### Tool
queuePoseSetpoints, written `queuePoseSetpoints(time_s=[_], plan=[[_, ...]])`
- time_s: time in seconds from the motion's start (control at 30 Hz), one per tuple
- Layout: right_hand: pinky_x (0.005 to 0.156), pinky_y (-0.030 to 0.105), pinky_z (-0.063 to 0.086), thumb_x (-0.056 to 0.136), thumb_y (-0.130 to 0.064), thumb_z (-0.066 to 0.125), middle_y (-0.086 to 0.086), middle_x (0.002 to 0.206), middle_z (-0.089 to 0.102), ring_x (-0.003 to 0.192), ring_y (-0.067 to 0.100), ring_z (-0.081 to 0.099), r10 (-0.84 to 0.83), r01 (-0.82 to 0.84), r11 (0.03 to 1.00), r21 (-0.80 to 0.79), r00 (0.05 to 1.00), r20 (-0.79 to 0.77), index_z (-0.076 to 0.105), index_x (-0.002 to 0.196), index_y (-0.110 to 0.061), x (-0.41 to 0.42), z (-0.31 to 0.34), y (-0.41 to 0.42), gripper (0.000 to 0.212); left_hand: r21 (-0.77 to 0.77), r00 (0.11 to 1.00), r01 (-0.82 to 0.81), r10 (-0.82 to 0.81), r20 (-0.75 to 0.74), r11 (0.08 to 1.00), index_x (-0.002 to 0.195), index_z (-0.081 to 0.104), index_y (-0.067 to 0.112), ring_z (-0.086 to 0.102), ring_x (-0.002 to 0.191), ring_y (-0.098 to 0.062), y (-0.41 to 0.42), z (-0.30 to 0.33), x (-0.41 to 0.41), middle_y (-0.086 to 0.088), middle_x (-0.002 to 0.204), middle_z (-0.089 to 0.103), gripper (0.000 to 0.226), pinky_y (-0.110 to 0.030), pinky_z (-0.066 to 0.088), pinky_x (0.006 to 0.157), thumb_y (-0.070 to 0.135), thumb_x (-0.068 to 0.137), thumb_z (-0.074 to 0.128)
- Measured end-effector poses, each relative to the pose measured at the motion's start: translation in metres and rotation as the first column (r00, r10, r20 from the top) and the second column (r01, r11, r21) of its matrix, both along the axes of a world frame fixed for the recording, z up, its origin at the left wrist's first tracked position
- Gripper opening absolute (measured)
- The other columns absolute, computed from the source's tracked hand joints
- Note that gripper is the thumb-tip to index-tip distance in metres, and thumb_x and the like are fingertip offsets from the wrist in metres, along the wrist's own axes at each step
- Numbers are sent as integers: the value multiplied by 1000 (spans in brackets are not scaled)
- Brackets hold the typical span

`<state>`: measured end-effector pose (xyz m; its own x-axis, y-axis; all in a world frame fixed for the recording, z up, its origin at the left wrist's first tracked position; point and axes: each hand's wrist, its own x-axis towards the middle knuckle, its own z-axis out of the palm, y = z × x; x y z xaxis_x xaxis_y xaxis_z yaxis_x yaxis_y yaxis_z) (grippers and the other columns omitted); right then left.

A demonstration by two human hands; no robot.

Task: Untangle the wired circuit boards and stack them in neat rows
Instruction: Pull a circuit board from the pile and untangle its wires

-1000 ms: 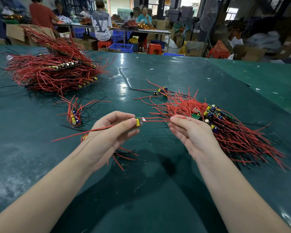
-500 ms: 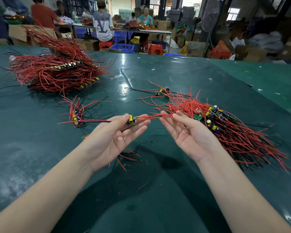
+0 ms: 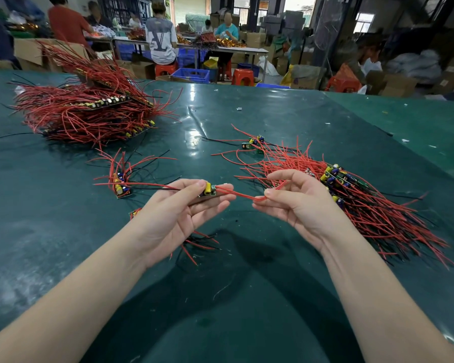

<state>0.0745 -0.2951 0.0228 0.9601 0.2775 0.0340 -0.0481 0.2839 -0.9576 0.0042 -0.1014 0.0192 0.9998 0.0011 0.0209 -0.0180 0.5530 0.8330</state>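
Observation:
My left hand [image 3: 176, 218] holds a small circuit board [image 3: 208, 192] with a yellow capacitor between thumb and fingers, above the green table [image 3: 220, 297]. Its red wires [image 3: 236, 194] run right to my right hand [image 3: 296, 205], which pinches them in a bend. Behind my right hand lies a tangled pile of boards with red and black wires [image 3: 351, 203]. A short row of boards [image 3: 121, 184] lies left of my left hand. A large stacked heap of boards [image 3: 89, 111] sits at the far left. Another board with wires [image 3: 194, 239] lies partly hidden under my left hand.
A loose pair of boards [image 3: 254, 143] lies beyond the tangled pile. Small white scraps dot the far table. Past the table's far edge are people at other benches, red stools [image 3: 243, 76], a blue crate [image 3: 192, 74] and cardboard boxes.
My right hand has closed its fingers on the board's red wires and bent them into a loop. My left hand keeps the board, now turned slightly with the capacitor up.

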Motion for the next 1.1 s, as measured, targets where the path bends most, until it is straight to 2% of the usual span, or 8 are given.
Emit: queuePoseSetpoints(time_s=[0.17,0.33,0.5,0.6,0.73,0.83,0.93,1.1], plan=[[59,30,59,84,14,59,15,68,68,66,27,73,-32,51,991,126,989,-147,60,93,-3,3,-1,-1,19,-4,999,-35,35,-18,999,90,51,3,71,95,-34,2,-1,3,-28,104,69,7,-28,59,72,9,87,51],[58,29,59,85,2,61,11,69,72,69,24,73,10,78,957,278,953,-303,62,88,-7,5,2,-5,9,4,996,-73,73,-49,997,93,55,0,71,93,-33,4,-6,6,-25,99,71,15,-26,58,69,10,82,58],[56,25,58,87,-12,65,7,71,73,71,19,74,-20,121,959,256,931,-365,72,67,-10,4,4,-7,21,26,987,-137,139,-81,990,93,63,-2,73,82,-22,6,-11,8,-13,84,73,23,-20,57,67,9,74,65],[54,21,56,86,-14,68,6,71,74,69,15,73,-66,170,954,248,922,-381,66,79,-10,3,4,-6,8,30,983,-165,167,-82,986,90,66,-1,74,80,-21,7,-11,9,-11,82,74,20,-19,56,66,10,72,66],[51,19,54,86,-13,68,5,70,74,66,13,73,-95,204,949,241,912,-398,65,80,-11,4,2,-6,7,74,980,-171,178,-94,982,88,70,3,73,78,-19,8,-10,8,-10,83,74,21,-18,56,63,13,69,69],[56,21,56,77,-22,74,4,79,75,72,16,73,-50,133,959,248,947,-316,67,81,-14,2,3,-3,11,82,978,-185,192,-83,979,84,74,6,72,77,-14,7,-9,7,-8,82,74,17,-14,54,63,11,68,69],[63,25,58,61,-28,76,8,86,74,76,19,73,78,-19,969,246,969,-235,67,88,-12,-3,2,7,32,35,985,-163,165,-58,986,87,75,6,73,83,-16,5,-7,6,-9,88,75,19,-14,55,68,8,70,67],[71,28,59,64,-18,74,10,88,73,79,20,72,253,-217,956,195,950,-183,66,102,-7,-15,-9,26,41,26,996,-84,85,-33,996,105,69,-3,71,90,-20,-3,-7,5,-18,100,72,24,-18,56,75,-2,89,51]])
